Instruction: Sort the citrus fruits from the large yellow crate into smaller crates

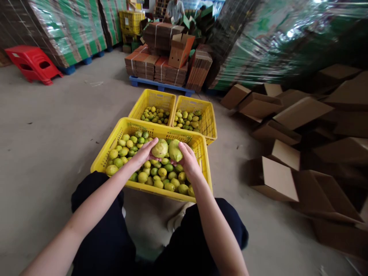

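Observation:
Over the near yellow crate [114, 132], my left hand [146, 152] grips a yellowish-green lemon [160, 148] with brown marks. Beside it, my right hand [187, 158] is closed on a greener lemon [175, 150] with a bumpy skin. The two fruits are held side by side, close together, with my thumbs on their outer sides. Below them, many yellow and green lemons [158, 183] fill the crate's bottom; my hands hide some of them.
Two more yellow crates [138, 103] [211, 120] holding lemons stand just beyond. Flattened cartons [143, 63] sit on a blue pallet [161, 85] behind. Open cardboard boxes [280, 178] are heaped at right, a red stool [33, 63] stands at left. A person [174, 10] is at the back.

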The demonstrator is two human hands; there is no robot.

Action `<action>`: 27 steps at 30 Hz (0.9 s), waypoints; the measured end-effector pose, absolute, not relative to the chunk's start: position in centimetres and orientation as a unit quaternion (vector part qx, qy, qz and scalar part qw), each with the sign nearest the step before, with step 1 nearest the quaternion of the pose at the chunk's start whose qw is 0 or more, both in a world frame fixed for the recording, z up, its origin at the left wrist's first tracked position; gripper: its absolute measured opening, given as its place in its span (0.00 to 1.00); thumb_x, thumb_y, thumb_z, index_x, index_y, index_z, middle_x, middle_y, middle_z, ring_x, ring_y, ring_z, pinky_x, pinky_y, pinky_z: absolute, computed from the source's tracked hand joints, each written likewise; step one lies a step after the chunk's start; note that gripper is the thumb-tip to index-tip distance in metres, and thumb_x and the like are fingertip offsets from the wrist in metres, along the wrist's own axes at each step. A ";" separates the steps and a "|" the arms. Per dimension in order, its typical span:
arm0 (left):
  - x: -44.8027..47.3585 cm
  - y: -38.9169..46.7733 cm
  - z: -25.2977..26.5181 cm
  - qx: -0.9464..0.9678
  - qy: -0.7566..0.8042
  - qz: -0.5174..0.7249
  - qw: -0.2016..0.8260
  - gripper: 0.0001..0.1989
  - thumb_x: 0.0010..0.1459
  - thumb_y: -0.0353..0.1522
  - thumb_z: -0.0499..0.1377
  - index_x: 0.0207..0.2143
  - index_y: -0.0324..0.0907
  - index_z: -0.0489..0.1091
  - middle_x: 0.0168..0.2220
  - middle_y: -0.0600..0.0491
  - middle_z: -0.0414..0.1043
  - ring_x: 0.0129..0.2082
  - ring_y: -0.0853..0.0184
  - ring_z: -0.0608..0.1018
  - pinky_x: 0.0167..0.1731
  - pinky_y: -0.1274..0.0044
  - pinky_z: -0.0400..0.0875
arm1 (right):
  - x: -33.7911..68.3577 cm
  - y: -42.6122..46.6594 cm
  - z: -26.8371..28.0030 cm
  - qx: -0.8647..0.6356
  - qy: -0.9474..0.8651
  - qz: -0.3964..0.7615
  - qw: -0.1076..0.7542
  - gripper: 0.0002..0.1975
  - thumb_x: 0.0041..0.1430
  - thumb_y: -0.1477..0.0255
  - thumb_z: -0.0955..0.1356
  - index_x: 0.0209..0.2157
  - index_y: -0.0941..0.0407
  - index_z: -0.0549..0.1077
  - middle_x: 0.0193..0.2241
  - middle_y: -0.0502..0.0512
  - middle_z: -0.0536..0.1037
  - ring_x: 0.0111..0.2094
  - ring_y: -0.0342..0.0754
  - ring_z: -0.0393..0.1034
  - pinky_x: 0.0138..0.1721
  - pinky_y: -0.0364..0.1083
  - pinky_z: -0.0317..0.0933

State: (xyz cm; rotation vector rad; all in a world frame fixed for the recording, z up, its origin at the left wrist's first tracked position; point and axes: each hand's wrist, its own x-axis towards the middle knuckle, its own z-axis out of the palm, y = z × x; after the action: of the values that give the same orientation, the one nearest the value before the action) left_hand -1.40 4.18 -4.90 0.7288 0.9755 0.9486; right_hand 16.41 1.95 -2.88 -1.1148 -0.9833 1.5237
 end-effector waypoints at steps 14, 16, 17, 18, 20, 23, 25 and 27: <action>-1.6 4.2 -4.4 0.463 0.345 0.561 0.594 0.33 0.32 0.28 0.76 0.44 0.44 0.71 0.43 0.52 0.75 0.45 0.64 0.77 0.50 0.73 0.71 | 18.1 2.1 -2.3 -0.463 -0.589 0.308 0.587 0.25 0.44 0.64 0.79 0.42 0.49 0.69 0.41 0.51 0.77 0.38 0.50 0.73 0.40 0.50 0.69; -1.7 4.3 -4.4 0.486 0.334 0.559 0.583 0.33 0.33 0.28 0.76 0.45 0.44 0.73 0.46 0.51 0.74 0.47 0.62 0.77 0.52 0.71 0.71 | 18.2 2.0 -2.5 -0.455 -0.625 0.267 0.576 0.23 0.48 0.65 0.78 0.45 0.49 0.70 0.43 0.52 0.76 0.41 0.50 0.73 0.43 0.51 0.68; -1.8 4.3 -4.4 0.495 0.330 0.562 0.574 0.33 0.33 0.28 0.76 0.46 0.44 0.74 0.47 0.51 0.73 0.49 0.62 0.76 0.53 0.70 0.71 | 18.3 2.0 -2.6 -0.453 -0.637 0.251 0.571 0.23 0.49 0.65 0.77 0.46 0.49 0.70 0.44 0.53 0.75 0.42 0.51 0.72 0.44 0.52 0.68; -1.9 4.3 -4.4 0.502 0.330 0.565 0.566 0.32 0.34 0.28 0.76 0.46 0.45 0.75 0.49 0.50 0.72 0.50 0.61 0.75 0.53 0.69 0.71 | 18.4 2.0 -2.6 -0.454 -0.645 0.236 0.567 0.23 0.49 0.65 0.77 0.47 0.49 0.71 0.45 0.54 0.75 0.42 0.51 0.72 0.45 0.53 0.68; -2.1 4.3 -4.5 0.508 0.336 0.567 0.554 0.31 0.35 0.28 0.76 0.46 0.46 0.77 0.50 0.51 0.70 0.51 0.61 0.75 0.53 0.70 0.71 | 18.5 2.0 -2.7 -0.462 -0.650 0.221 0.561 0.23 0.49 0.65 0.77 0.47 0.49 0.73 0.45 0.54 0.73 0.43 0.52 0.71 0.45 0.53 0.68; -2.4 4.3 -4.7 0.500 0.343 0.555 0.570 0.31 0.36 0.29 0.75 0.47 0.47 0.78 0.49 0.51 0.72 0.51 0.59 0.75 0.52 0.69 0.72 | 18.5 2.2 -2.5 -0.467 -0.625 0.272 0.564 0.23 0.47 0.63 0.77 0.46 0.49 0.74 0.45 0.55 0.74 0.42 0.52 0.72 0.46 0.54 0.69; -2.5 4.3 -4.8 0.488 0.337 0.545 0.593 0.31 0.39 0.31 0.75 0.49 0.46 0.77 0.50 0.49 0.74 0.51 0.58 0.76 0.52 0.68 0.72 | 18.5 2.2 -2.2 -0.467 -0.582 0.342 0.571 0.23 0.46 0.62 0.78 0.44 0.50 0.74 0.44 0.54 0.76 0.40 0.52 0.73 0.45 0.53 0.69; -2.5 4.2 -4.8 0.460 0.331 0.540 0.622 0.30 0.43 0.33 0.73 0.51 0.46 0.76 0.51 0.48 0.75 0.50 0.57 0.76 0.51 0.67 0.72 | 18.5 2.2 -1.9 -0.470 -0.534 0.407 0.573 0.21 0.47 0.60 0.77 0.42 0.50 0.73 0.41 0.53 0.78 0.38 0.51 0.74 0.43 0.52 0.69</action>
State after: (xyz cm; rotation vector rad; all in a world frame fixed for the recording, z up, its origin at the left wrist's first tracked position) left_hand -2.55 4.22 -4.78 1.0580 0.7600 1.2415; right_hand 18.47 2.17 -1.92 -1.1015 -1.2507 0.9551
